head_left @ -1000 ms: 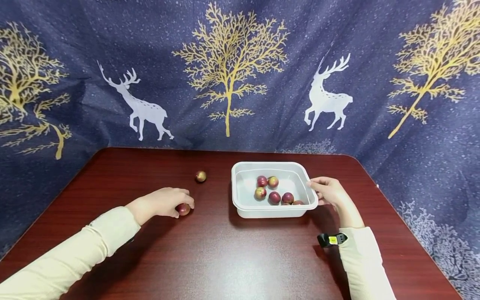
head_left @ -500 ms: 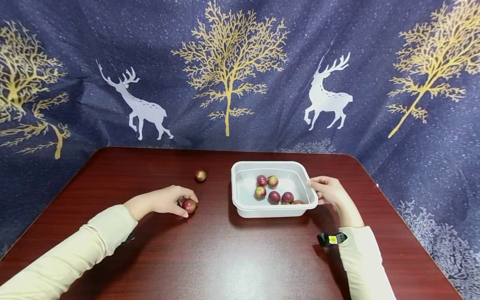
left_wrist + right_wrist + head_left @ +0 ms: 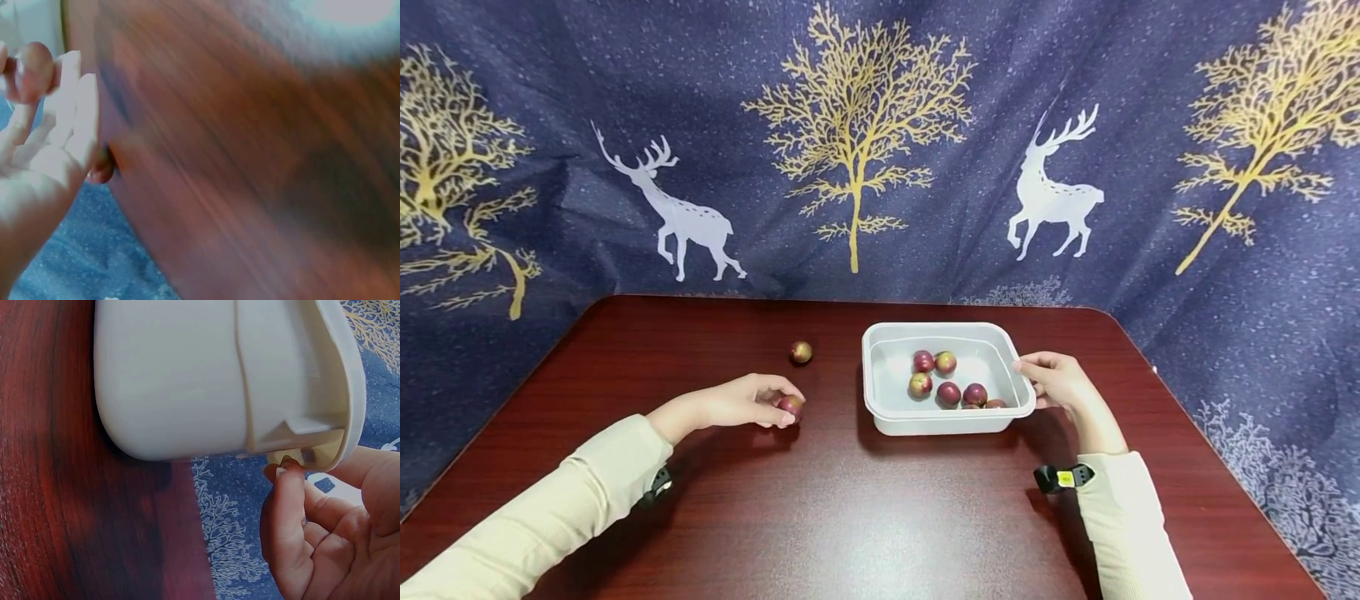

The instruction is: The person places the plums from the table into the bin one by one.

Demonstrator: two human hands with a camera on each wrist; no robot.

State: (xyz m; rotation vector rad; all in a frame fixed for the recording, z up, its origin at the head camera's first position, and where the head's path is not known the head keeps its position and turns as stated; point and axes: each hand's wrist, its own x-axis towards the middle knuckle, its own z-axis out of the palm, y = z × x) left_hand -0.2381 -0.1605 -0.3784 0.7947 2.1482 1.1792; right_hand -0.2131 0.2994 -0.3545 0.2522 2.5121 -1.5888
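Observation:
In the head view my left hand [image 3: 733, 402] pinches a red-and-yellow plum [image 3: 791, 405] between thumb and fingers, just above the table left of the container. The left wrist view shows that plum [image 3: 34, 67] at the fingertips, blurred. Farther back on the table lies another plum [image 3: 801, 352], partly seen behind the hand in the left wrist view. My right hand [image 3: 1062, 385] grips the right rim of a white plastic container [image 3: 943, 426], thumb on the edge and fingers beneath. Several plums [image 3: 949, 395] lie inside; the front wall partly hides some.
The dark red wooden table [image 3: 820, 517] extends around the container, with its far edge behind it. A blue cloth [image 3: 760, 67] printed with trees and deer hangs behind. A black strap device [image 3: 1064, 478] is on the right wrist.
My left hand has picked the plum up off the table and moved it right, towards the container. The right hand and container have stayed still.

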